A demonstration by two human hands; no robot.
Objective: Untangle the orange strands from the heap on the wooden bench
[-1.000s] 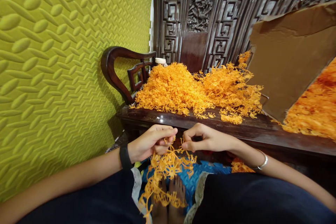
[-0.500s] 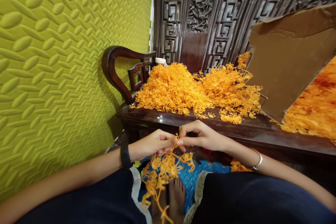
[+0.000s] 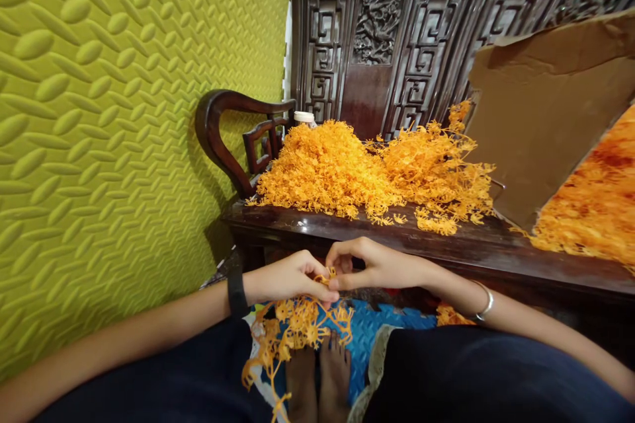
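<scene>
Between my knees dangles a bunch of orange plastic flower sprigs (image 3: 300, 324), joined by thin branching stems. My left hand (image 3: 292, 277) is closed on the upper part of this bunch. Thumb and fingertips of my right hand (image 3: 364, 264) pinch a small orange piece of it, touching the left fingertips. Exactly how the tiny piece joins the stem is hidden by the fingers. Beyond my hands, a heap of loose orange blossoms (image 3: 327, 172) lies on the dark wooden bench (image 3: 297, 218), beside a pile of stemmed orange sprigs (image 3: 431, 172).
A brown cardboard sheet (image 3: 546, 112) leans on the bench, with more orange flowers (image 3: 590, 211) to its right. A white-lidded jar (image 3: 303, 117) stands behind the heap. The curved armrest (image 3: 213, 125) and yellow padded wall (image 3: 124, 145) are at left. Blue matting (image 3: 367, 330) covers the floor.
Both hands have dropped slightly, staying pinched together. The hanging orange bunch has swung to the left and a little upward. The heaps on the bench stay as they were.
</scene>
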